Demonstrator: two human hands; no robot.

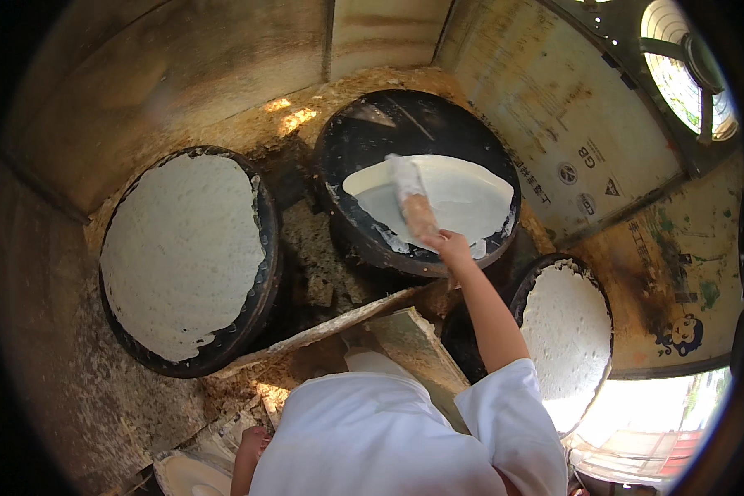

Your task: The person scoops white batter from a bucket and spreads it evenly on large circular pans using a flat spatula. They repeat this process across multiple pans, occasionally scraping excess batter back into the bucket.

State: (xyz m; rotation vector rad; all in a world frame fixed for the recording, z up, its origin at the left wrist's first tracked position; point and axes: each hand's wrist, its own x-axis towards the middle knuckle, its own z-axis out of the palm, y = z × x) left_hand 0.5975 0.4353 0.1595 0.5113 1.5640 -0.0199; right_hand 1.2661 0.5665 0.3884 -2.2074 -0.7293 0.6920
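My right hand (pixel 451 247) reaches over the near edge of the middle round black griddle (pixel 409 118) and grips a batter-smeared scraper (pixel 416 201). The scraper, blurred, stands in pale wet batter (pixel 471 198) that covers the griddle's nearer part; the far part is bare black metal. My left hand (pixel 257 439) hangs low beside my body, its fingers curled; whether it holds anything cannot be told. Just left of it, a container (pixel 189 471) of pale batter is partly cut off by the picture's bottom.
Round griddles coated with pale batter sheets stand at left (pixel 183 254) and right (pixel 567 335). A crusted board edge (pixel 322 328) runs between me and the middle griddle. Stained panels (pixel 564 111) enclose the far side; a fan (pixel 688 68) is at upper right.
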